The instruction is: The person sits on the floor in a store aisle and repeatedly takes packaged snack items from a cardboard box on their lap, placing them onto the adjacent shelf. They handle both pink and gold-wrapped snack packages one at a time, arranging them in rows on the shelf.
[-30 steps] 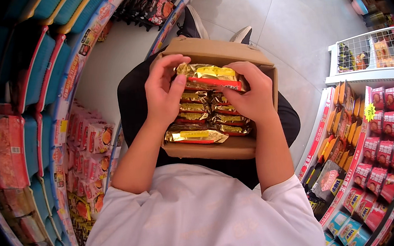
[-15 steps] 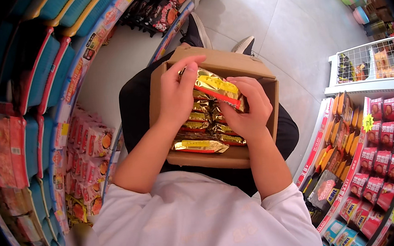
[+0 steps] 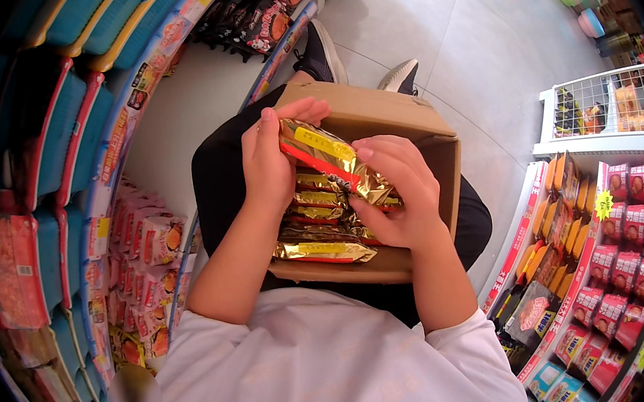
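A shiny gold packet (image 3: 323,151) with a yellow label and a red edge is raised, tilted, over an open cardboard box (image 3: 375,110) on my lap. My right hand (image 3: 401,193) grips its right end between thumb and fingers. At its other end is my left hand (image 3: 271,155), fingers stretched out past the packet and thumb raised; it appears to touch the packet without closing round it. More gold packets (image 3: 325,250) lie in rows inside the box, partly hidden by the raised one and my hands.
Shelves of packaged snacks (image 3: 10,262) stand close on my left, with hanging pink packets (image 3: 144,249) beside them. On my right is a display of red tubs (image 3: 605,260) under a white wire basket (image 3: 600,108). Dark packets (image 3: 261,13) sit ahead; my shoes rest on grey tiles (image 3: 471,55).
The raised packet has shifted left and turned, its label and red edge now showing more. My left hand has moved slightly left, its thumb lifted; my right hand has moved slightly lower.
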The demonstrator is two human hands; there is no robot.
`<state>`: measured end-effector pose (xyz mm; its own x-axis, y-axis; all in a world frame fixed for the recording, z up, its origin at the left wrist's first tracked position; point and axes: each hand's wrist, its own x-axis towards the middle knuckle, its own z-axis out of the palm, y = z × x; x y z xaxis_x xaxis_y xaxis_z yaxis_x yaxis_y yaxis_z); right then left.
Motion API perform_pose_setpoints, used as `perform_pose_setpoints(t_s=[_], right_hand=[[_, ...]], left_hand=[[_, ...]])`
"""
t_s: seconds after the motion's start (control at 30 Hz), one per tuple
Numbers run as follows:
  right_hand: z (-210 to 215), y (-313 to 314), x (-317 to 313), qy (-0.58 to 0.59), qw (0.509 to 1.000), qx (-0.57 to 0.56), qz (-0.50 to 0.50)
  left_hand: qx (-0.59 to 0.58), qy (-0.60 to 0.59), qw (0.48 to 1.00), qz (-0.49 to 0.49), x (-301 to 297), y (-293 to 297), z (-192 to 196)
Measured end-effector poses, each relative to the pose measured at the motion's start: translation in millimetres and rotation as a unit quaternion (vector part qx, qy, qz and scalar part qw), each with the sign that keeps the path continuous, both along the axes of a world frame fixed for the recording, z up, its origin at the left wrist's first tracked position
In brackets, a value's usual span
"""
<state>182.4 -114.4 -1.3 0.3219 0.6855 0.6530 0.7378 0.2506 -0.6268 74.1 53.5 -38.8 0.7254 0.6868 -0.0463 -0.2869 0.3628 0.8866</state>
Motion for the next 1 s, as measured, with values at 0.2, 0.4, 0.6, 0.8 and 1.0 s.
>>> perform_pose_setpoints(t_s=[0.2,0.4,0.6,0.8,1.0], right_hand=[[5,-5,5,0.086,0.989,0.000,0.121],[2,-7,6,0.105,0.983,-0.027,0.151],[2,-5,3,0.106,0.981,-0.033,0.161],[0,-5,3,0.103,0.984,-0.046,0.139],[1,-13,9,0.094,0.990,-0.074,0.079]], left_hand=[[-0.043,-0.022,0.999,-0.012,1,5,-5],[-0.069,-0.021,0.997,-0.023,2,4,-5],[-0.068,-0.023,0.997,-0.022,1,4,-2],[-0.041,-0.020,0.999,-0.015,2,5,-3],[0.000,-0.008,1.000,0.011,3,1,-2]])
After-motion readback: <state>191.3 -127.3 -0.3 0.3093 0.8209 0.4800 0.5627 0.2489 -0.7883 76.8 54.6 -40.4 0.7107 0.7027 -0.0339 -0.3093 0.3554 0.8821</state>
